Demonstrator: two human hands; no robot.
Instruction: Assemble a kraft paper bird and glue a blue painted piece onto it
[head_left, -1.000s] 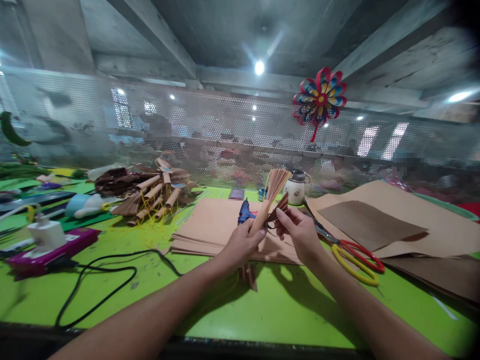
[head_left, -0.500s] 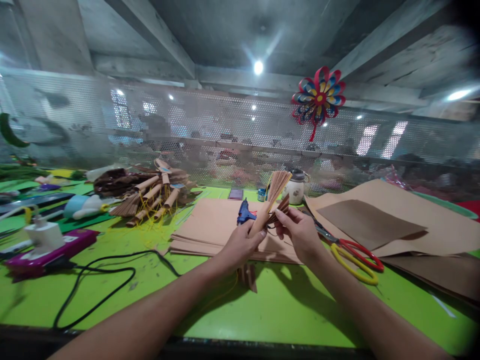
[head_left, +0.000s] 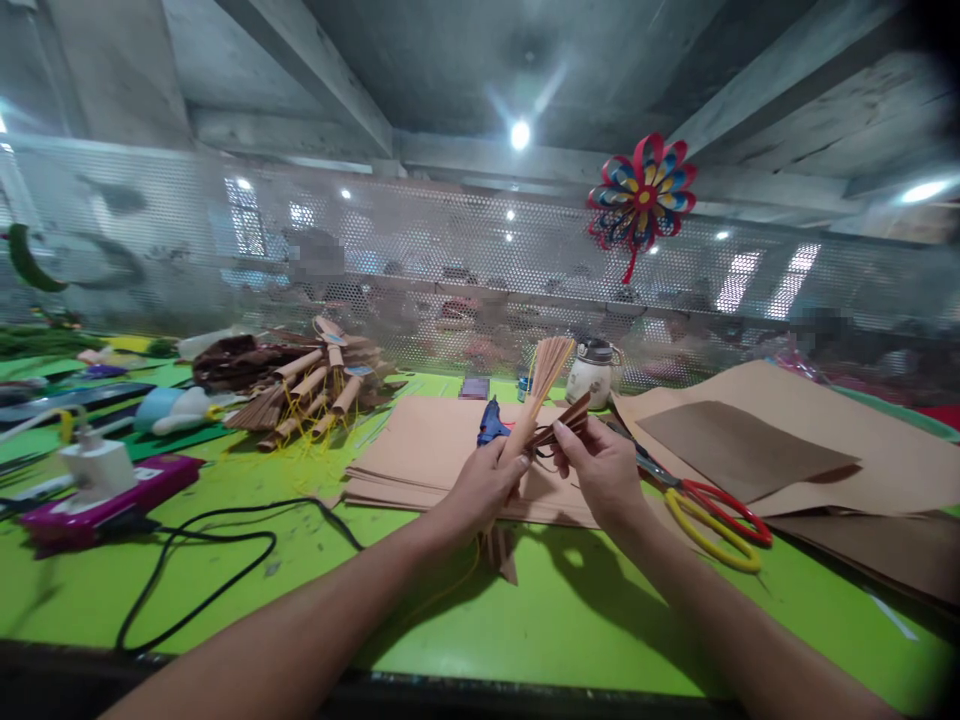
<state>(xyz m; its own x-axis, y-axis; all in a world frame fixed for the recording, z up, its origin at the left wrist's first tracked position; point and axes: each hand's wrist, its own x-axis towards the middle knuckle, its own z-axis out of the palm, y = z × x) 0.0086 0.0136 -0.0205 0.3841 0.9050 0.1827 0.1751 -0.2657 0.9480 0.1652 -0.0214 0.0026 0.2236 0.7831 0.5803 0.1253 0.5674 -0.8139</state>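
My left hand [head_left: 486, 487] is closed round the rolled part of a brown paper bundle [head_left: 549, 375], whose thin pleated strips fan out at the top. Folded paper also hangs below that hand, with a yellow thread beside it. In my right hand [head_left: 602, 465], the thumb and fingers pinch a darker pleated paper piece [head_left: 576, 415] that joins or touches the bundle; I cannot tell which. Just behind my left hand a blue glue gun [head_left: 493, 424] rests on a stack of brown paper sheets [head_left: 416, 440].
Scissors [head_left: 712, 515] with red and yellow handles lie right of my right hand, by large paper sheets [head_left: 795, 410]. On the left are a pile of paper bundles [head_left: 322, 375], a purple power strip [head_left: 112, 505] and a looping black cable [head_left: 202, 530]. A white jar [head_left: 591, 378] stands behind.
The bundle's fanned top has shifted slightly left and stands a little more upright. Both hands keep their hold; the whole view has moved slightly.
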